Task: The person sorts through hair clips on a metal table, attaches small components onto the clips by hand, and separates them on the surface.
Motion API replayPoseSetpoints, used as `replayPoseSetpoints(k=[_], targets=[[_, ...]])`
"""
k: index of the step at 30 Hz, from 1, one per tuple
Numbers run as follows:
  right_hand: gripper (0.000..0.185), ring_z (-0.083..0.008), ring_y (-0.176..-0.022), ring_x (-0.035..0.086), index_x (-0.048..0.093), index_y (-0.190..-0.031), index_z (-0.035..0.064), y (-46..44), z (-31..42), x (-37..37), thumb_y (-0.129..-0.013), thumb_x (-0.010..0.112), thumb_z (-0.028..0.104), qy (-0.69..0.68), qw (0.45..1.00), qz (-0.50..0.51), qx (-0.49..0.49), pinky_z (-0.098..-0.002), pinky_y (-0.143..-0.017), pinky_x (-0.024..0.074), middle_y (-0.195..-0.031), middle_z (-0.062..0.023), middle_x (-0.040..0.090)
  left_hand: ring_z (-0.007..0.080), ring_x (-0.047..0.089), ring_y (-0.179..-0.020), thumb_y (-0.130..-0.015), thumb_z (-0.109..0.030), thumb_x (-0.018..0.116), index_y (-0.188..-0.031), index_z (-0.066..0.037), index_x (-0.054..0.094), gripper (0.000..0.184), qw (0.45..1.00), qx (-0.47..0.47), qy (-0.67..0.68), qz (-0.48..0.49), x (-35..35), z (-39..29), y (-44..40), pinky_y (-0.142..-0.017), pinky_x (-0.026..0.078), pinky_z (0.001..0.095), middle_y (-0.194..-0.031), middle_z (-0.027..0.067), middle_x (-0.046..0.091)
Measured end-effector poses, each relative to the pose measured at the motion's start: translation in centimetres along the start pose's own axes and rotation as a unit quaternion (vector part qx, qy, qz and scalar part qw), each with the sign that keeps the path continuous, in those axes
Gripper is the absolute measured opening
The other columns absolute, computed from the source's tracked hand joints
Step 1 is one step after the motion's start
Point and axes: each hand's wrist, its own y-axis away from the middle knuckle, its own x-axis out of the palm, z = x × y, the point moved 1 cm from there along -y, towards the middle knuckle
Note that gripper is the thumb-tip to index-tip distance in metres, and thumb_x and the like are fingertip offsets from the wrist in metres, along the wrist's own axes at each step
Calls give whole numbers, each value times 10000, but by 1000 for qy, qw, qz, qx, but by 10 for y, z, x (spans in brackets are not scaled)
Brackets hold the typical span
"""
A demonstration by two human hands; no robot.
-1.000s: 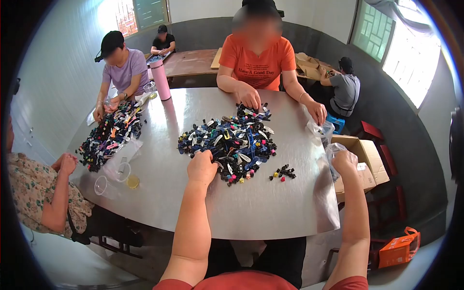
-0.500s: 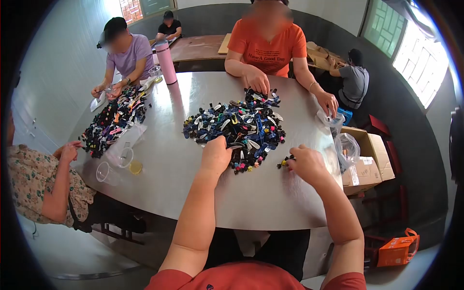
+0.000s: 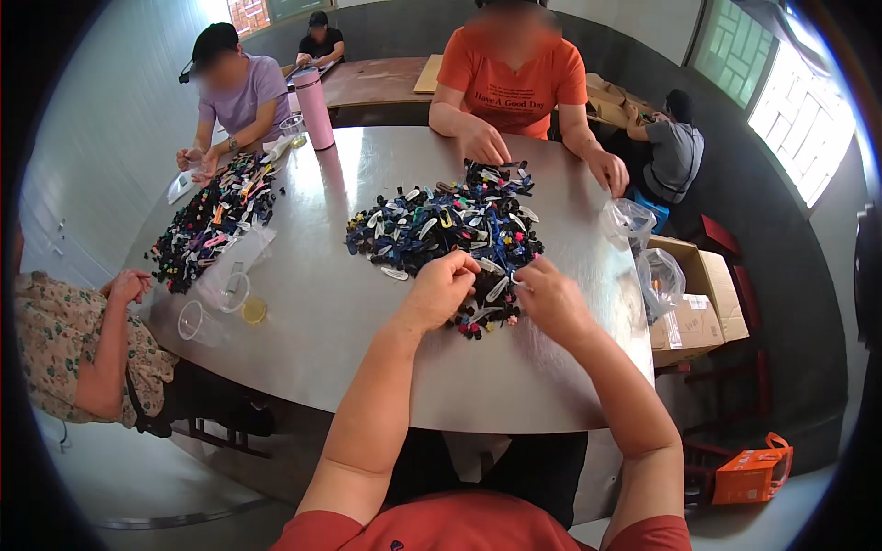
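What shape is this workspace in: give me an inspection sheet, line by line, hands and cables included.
Surface: shiny grey metal table with a curved near edge.
Job's things: large mixed heap of small black, blue and white clips.
Clutter: tall pink cylindrical bottle; clear plastic cups at left.
Hands: left hand and right hand at the heap's near side; grips unclear.
Cables: nothing seen on the table.
Surroundings: open brown cardboard box at right; person in orange T-shirt opposite.

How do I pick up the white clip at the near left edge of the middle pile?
Probably pinch the white clip across its middle, coming from the near left. It's long and narrow and seems to lie flat; the table shows on that side, while the pile crowds its far side.
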Motion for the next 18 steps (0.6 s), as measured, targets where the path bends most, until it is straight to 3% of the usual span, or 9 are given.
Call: replayPoseSetpoints(k=[1,3,4,5,8,11,13,16,18], targets=[[250,-358,-1023,630,678,-1098,84,1,5,6,-862,676,168,0,1000,1,0,-443,-887,507,-1124,-142,614,105,638,-808,-947,-72,628,-1069,-11,626,136,1000,-1,1,0,-4,-1,1,-739,534,276,-923,24,665],[285,-323,-1100,604,669,-1120,102,6,17,18,-844,694,167,33,979,-81,-183,-440,-932,478,-1185,-108,607,95,627,-814,-925,-75,658,-1048,-16,629,139,990,24,-137,-12,-14,-6,3,-731,524,271,-924,32,668],[323,-300,-1150,579,658,-1138,115,9,24,18,-824,715,164,81,979,-41,-183,-431,-972,452,-1238,-78,592,227,668,-811,-795,-207,793,-1015,-29,628,328,985,6,-173,-9,-19,-12,8,-753,529,340,-917,124,675],[323,-300,-1150,579,658,-1138,115,9,20,18,-824,715,164,81,979,-42,-182,-431,-972,452,-1238,-78,592,227,668,-811,-795,-207,793,-1015,-29,628,328,985,6,-173,-8,-20,-20,13,-753,529,340,-917,124,675],[242,-307,-1107,607,682,-1056,93,6,-4,21,-818,719,113,121,980,-43,-150,-414,-952,481,-1234,-83,596,365,599,-1119,-557,-327,931,-1127,-78,568,721,916,-118,-380,61,-15,-33,26,-931,497,446,-1145,170,612],[150,-341,-999,645,689,-966,59,6,-30,9,-817,699,45,20,987,-80,-137,-415,-868,531,-1184,-98,616,355,585,-1099,-555,-304,927,-1099,-61,573,693,907,-80,-408,65,5,-32,29,-928,492,422,-1179,166,590],[120,-324,-883,671,686,-928,31,9,-38,0,-814,672,-6,-14,987,-112,-118,-387,-786,558,-1111,-105,640,372,592,-1061,-645,-218,877,-1099,-58,567,572,917,-42,-393,56,14,-21,26,-913,496,435,-1137,167,581],[107,-178,-781,648,679,-934,18,8,-54,-8,-830,656,4,-137,984,-115,-15,-299,-693,530,-935,-89,664,403,604,-1006,-777,-49,730,-1105,-44,572,364,933,44,-357,-25,18,-14,20,-858,504,455,-1064,171,559],[96,-163,-742,634,676,-930,14,11,-56,-15,-836,661,9,-148,982,-117,28,-295,-674,524,-870,-78,660,402,603,-1000,-779,-55,730,-1098,-38,573,356,930,59,-357,-66,17,-14,17,-855,502,457,-1056,166,559]])
